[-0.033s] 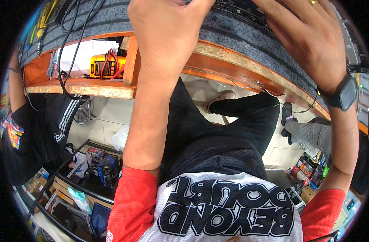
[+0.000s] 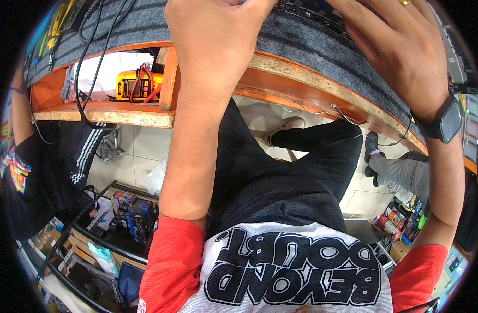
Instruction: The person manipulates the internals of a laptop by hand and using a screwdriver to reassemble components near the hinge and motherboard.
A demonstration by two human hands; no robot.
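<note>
My left hand (image 2: 215, 39) is over the bench at the top edge, fingers curled together. A small bluish bit shows by its thumb, but what it grips is cut off by the frame. To the right, my right hand (image 2: 398, 57) has its fingers stretched out over a dark piece of equipment (image 2: 312, 11) with slots and small parts along its edge. Its fingertips pass out of view. A black smartwatch (image 2: 449, 121) is on my right wrist. Both hands are above a grey striped mat (image 2: 296, 39) covering the bench.
A yellow meter with red leads (image 2: 139, 86) sits in the orange shelf (image 2: 100, 116) below the bench. Black cables (image 2: 82, 68) hang over the mat's left. Another person (image 2: 46, 161) is at the left. Boxes (image 2: 132, 216) stand lower left; another person's legs (image 2: 401, 169) show at right.
My left hand and forearm have shifted very slightly to the left. My right hand looks unmoved.
</note>
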